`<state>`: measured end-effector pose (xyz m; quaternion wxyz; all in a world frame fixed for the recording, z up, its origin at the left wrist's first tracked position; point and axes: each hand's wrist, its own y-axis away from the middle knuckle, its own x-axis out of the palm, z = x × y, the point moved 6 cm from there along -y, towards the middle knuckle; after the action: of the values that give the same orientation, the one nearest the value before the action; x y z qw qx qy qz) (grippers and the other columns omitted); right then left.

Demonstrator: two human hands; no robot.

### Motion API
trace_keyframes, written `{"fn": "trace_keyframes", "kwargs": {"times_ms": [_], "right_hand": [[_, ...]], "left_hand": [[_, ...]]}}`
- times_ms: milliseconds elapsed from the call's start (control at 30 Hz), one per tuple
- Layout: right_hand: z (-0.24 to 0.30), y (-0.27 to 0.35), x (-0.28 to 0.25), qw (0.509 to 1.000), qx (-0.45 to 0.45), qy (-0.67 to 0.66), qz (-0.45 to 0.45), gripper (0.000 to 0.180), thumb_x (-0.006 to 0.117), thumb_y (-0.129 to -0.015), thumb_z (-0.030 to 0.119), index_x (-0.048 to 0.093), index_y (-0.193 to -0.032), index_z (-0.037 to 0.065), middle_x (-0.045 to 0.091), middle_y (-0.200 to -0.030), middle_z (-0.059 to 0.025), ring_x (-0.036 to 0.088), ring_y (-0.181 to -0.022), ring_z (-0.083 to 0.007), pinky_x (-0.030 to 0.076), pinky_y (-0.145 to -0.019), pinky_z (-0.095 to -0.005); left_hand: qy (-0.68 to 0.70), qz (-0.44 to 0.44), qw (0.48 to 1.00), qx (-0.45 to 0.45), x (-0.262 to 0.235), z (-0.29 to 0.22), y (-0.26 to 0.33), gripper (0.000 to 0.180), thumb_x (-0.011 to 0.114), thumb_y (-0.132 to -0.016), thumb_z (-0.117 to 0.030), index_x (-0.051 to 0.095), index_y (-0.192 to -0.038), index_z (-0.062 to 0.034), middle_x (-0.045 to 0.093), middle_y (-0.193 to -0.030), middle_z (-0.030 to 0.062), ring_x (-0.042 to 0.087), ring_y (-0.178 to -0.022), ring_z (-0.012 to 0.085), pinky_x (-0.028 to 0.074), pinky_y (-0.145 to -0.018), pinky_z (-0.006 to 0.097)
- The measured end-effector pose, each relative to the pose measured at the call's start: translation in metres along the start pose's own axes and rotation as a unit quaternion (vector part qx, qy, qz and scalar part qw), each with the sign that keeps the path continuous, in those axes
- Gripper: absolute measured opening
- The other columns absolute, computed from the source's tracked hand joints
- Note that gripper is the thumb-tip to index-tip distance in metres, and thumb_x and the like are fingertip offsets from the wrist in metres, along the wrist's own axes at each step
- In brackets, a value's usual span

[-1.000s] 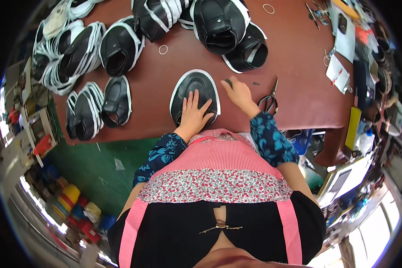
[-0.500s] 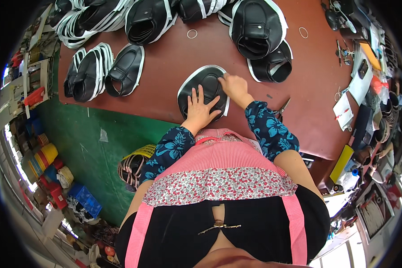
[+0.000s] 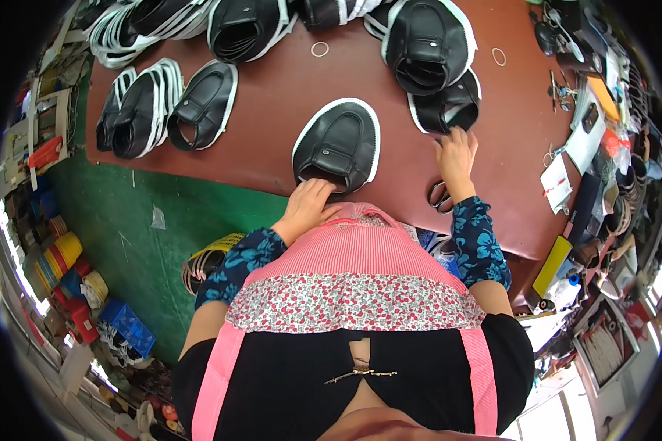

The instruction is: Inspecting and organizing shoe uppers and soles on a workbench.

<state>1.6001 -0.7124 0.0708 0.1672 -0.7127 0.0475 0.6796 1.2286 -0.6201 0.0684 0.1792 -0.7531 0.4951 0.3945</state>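
Note:
A black shoe upper (image 3: pixel 337 143) with a white stitched rim lies on the brown table in front of me, toe pointing away. At its near end, my left hand (image 3: pixel 307 206) has its fingers bent over the back edge, gripping it; part of that edge is hidden. Farther right, my right hand (image 3: pixel 457 163) is off this upper, with thumb and fingers apart. Its fingertips come up to another black upper (image 3: pixel 463 105), which lies partly beneath a stack of nested uppers (image 3: pixel 430 44). Whether they touch it I cannot tell. Dark-handled scissors (image 3: pixel 440 197) lie beside my right wrist.
More black uppers (image 3: pixel 203 105) stand at the left, with larger stacks (image 3: pixel 246 29) along the back. Two pale rings (image 3: pixel 319 49) lie on the table (image 3: pixel 272 110). A phone, papers (image 3: pixel 561 184) and small tools crowd the right edge. A yellow basket (image 3: pixel 217 246) stands below the table edge.
My right hand has left the middle upper's rim and moved right, to the uppers there. My left hand has slid from the upper's top down to its near edge.

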Motion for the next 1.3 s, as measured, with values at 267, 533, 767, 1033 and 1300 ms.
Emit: {"fn": "trace_keyframes", "kwargs": {"times_ms": [267, 533, 767, 1033, 1300], "right_hand": [[0.145, 0.044, -0.01, 0.95, -0.019, -0.255, 0.18, 0.024, 0.085, -0.093, 0.028, 0.075, -0.087, 0.006, 0.069, -0.097, -0.0147, 0.069, -0.094, -0.0372, 0.056, -0.084, -0.0508], [0.203, 0.042, -0.012, 0.905, -0.049, -0.381, 0.184, 0.025, 0.087, -0.091, 0.03, 0.078, -0.088, 0.006, 0.065, -0.094, -0.0142, 0.069, -0.097, -0.0363, 0.058, -0.082, -0.0496], [0.233, 0.019, -0.019, 0.871, -0.076, -0.458, 0.158, 0.029, 0.083, -0.097, 0.033, 0.083, -0.099, 0.005, 0.076, -0.121, -0.0151, 0.071, -0.117, -0.0371, 0.06, -0.096, -0.0459], [0.108, 0.109, 0.019, 0.779, 0.406, -0.467, 0.103, 0.033, 0.07, -0.112, 0.029, 0.075, -0.108, -0.003, 0.074, -0.096, -0.0132, 0.072, -0.09, -0.0258, 0.057, -0.084, -0.0381], [0.067, 0.064, 0.053, 0.783, 0.366, -0.475, 0.164, 0.048, 0.067, -0.113, 0.047, 0.072, -0.103, 0.0, 0.073, -0.09, -0.0246, 0.074, -0.085, -0.0408, 0.056, -0.078, -0.0486]], "left_hand": [[-0.11, -0.12, 0.987, 0.014, -0.087, -0.002, 0.002, 0.037, 0.072, -0.089, -0.008, 0.075, -0.126, -0.0064, 0.076, -0.122, 0.0052, 0.074, -0.106, 0.0263, 0.054, -0.089, 0.042], [-0.346, -0.153, 0.922, -0.081, -0.196, 0.137, 0.084, 0.035, 0.072, -0.092, -0.007, 0.077, -0.126, -0.0125, 0.072, -0.137, 0.0092, 0.073, -0.118, 0.0321, 0.056, -0.091, 0.047], [-0.247, 0.042, 0.951, -0.183, -0.214, 0.304, 0.098, 0.033, 0.07, -0.109, -0.013, 0.062, -0.139, -0.004, 0.076, -0.131, 0.0249, 0.07, -0.124, 0.0463, 0.056, -0.108, 0.052], [-0.198, -0.237, 0.947, -0.086, -0.162, 0.126, -0.017, 0.057, 0.085, -0.096, -0.013, 0.058, -0.143, 0.0022, 0.067, -0.131, 0.022, 0.062, -0.125, 0.0431, 0.05, -0.109, 0.053], [-0.039, 0.021, 0.995, 0.088, -0.009, -0.028, -0.076, 0.076, 0.084, -0.097, -0.044, 0.059, -0.162, -0.0148, 0.055, -0.164, 0.0202, 0.052, -0.153, 0.0419, 0.041, -0.128, 0.059]]}}
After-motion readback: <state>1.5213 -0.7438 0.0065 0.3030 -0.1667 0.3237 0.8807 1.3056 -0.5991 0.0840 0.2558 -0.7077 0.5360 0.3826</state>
